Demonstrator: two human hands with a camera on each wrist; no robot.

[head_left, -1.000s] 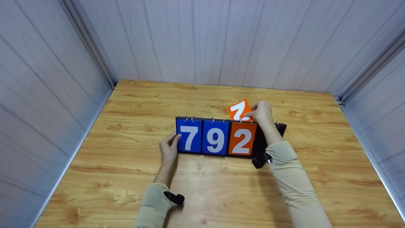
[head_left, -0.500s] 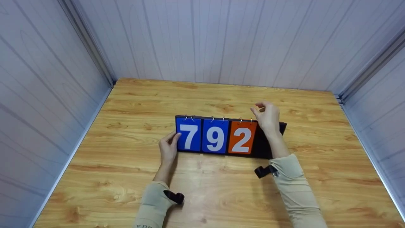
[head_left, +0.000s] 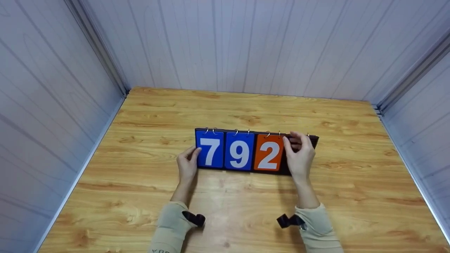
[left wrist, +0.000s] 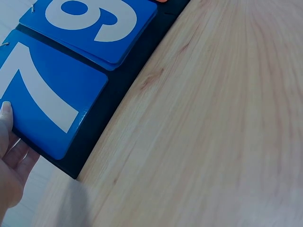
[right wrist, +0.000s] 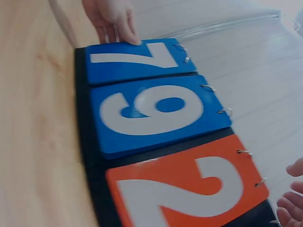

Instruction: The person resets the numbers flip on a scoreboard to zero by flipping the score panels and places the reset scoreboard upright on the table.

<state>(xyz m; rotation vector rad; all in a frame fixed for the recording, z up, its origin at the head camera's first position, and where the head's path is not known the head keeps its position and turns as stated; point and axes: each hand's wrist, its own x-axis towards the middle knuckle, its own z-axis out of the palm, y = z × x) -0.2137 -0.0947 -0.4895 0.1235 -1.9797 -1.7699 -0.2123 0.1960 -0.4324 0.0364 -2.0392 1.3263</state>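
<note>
A black flip scoreboard [head_left: 286, 167] stands on the table, tilted back. From left to right it shows a blue 7 card [head_left: 211, 149], a blue 9 card [head_left: 239, 151] and an orange 2 card [head_left: 268, 153], hung on metal rings along the top. My left hand [head_left: 187, 167] grips the board's left edge, thumb on the front by the 7 and fingers behind. In front of the bare black right end is my right hand [head_left: 300, 156], fingers loosely bent around nothing. In the right wrist view its fingertips [right wrist: 289, 208] appear beside the top edge, past the orange card.
The wood-grain table [head_left: 246, 218] extends around the board on all sides. Pale panelled walls [head_left: 228, 45] enclose its back, left and right. A black wrist camera [head_left: 195, 219] is strapped to the left sleeve, another camera [head_left: 288, 221] to the right sleeve.
An orange card my right hand held above the board has gone over the back, leaving another 2 in front. The right hand let go, then came down and toward me. The left hand stayed.
</note>
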